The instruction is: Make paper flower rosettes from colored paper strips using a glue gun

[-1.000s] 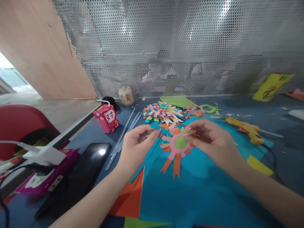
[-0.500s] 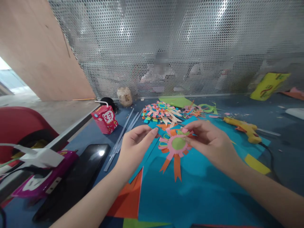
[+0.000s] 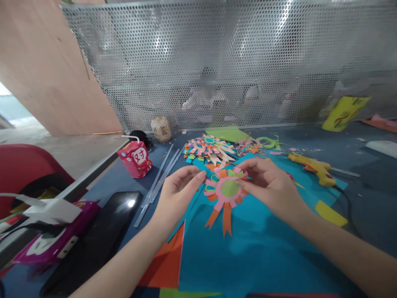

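Slightly leftward in the frame, along with the whole view, the paper rosette [image 3: 230,188] has been shifted. At centre, its right side is pinched by the right hand [image 3: 271,182]; whether anything is gripped by the left hand [image 3: 176,192], fingertips drawn together near its left edge, cannot be told. Blue paper [image 3: 248,256] is spread below on the worktop [image 3: 369,198], backed by a perforated screen [image 3: 217,45] across the top.
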The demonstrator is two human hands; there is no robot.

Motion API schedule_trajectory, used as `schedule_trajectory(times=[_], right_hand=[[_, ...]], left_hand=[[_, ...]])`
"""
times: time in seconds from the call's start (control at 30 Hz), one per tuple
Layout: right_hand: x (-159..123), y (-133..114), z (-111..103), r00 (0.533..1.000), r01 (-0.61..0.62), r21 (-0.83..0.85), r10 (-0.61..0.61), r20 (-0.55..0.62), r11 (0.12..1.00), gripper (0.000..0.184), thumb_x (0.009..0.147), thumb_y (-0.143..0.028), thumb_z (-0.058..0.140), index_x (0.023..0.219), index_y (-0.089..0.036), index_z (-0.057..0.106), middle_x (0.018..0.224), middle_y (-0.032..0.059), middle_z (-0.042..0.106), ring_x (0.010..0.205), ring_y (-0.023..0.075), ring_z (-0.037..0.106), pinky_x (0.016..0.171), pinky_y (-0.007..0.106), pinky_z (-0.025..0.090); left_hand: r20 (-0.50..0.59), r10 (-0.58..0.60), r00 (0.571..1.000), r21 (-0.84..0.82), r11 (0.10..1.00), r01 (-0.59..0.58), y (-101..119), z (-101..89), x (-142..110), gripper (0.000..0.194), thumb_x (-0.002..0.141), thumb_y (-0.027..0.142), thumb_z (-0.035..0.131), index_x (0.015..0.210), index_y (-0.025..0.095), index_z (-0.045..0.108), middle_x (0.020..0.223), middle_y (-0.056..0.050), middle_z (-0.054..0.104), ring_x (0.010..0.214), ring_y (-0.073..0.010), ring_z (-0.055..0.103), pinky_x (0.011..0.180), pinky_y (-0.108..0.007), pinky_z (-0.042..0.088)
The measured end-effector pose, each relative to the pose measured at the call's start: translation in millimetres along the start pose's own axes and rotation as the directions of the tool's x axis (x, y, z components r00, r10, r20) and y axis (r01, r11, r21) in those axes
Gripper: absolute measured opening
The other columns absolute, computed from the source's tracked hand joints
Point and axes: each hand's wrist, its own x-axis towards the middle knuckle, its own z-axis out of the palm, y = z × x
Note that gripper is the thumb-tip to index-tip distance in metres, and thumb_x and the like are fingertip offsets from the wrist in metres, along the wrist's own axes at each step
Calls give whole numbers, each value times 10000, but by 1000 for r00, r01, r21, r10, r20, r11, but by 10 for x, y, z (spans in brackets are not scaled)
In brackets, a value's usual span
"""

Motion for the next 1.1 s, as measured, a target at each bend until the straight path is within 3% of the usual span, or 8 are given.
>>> schedule_trajectory(times=[0.13,0.3,0.5,0.67,0.77,0.9,1.0,1.1], right_hand=[[-9,11,9,996,-92,47,91,12,995,107,705,-203,625,784,-202,552,779,8,587,712,100,567,606,201,516],[10,1,-13,984,-176,90,175,18,980,139,672,-191,627,779,-195,539,779,-1,555,703,91,531,625,206,492],[61,52,-46,966,-256,169,257,16,952,284,619,-200,663,865,-192,523,779,-11,548,713,100,531,660,238,475],[95,125,-89,968,-244,186,250,-10,952,310,626,-235,660,915,-193,556,799,2,570,714,116,547,651,263,477],[102,143,-99,986,-140,127,150,-68,982,211,648,-218,635,833,-194,535,754,-9,549,684,114,547,619,255,482],[71,137,-107,982,156,-103,-165,-91,982,100,737,-139,552,793,-204,500,804,14,541,763,131,555,645,262,491],[35,113,-133,876,475,-272,-479,56,837,165,765,-54,509,836,-203,510,829,25,540,818,137,543,729,299,488],[9,84,-159,728,685,-294,-641,243,666,181,773,-42,513,876,-191,515,851,36,542,904,157,511,838,360,461]], left_hand=[[17,-20,1000,48,999,19,-52,2,19,221,711,357,637,632,156,594,639,9,580,623,-106,533,586,-218,431],[-21,-53,998,23,998,53,-91,-8,37,300,753,435,551,783,155,655,796,-63,653,737,-163,582,573,-241,437],[-48,-31,998,161,986,38,-135,-36,74,230,636,319,689,786,154,635,789,-48,662,707,-148,590,612,-241,446],[-173,26,985,115,993,-6,-145,-73,106,235,619,333,710,709,158,583,584,30,562,551,-81,501,533,-193,395],[-226,28,974,-17,999,-33,-103,-85,103,246,677,367,653,612,163,531,457,72,403,436,-53,372,440,-182,307],[17,-180,984,-152,972,180,-47,-69,62,367,691,479,576,550,141,548,399,44,405,355,-61,348,381,-205,239],[239,-319,917,-129,926,356,-31,-10,15,478,662,591,529,600,123,606,456,-24,545,354,-101,441,392,-228,281],[326,-371,870,-219,866,451,-45,56,-17,456,619,591,587,683,141,632,567,-47,623,462,-145,547,434,-234,345]])
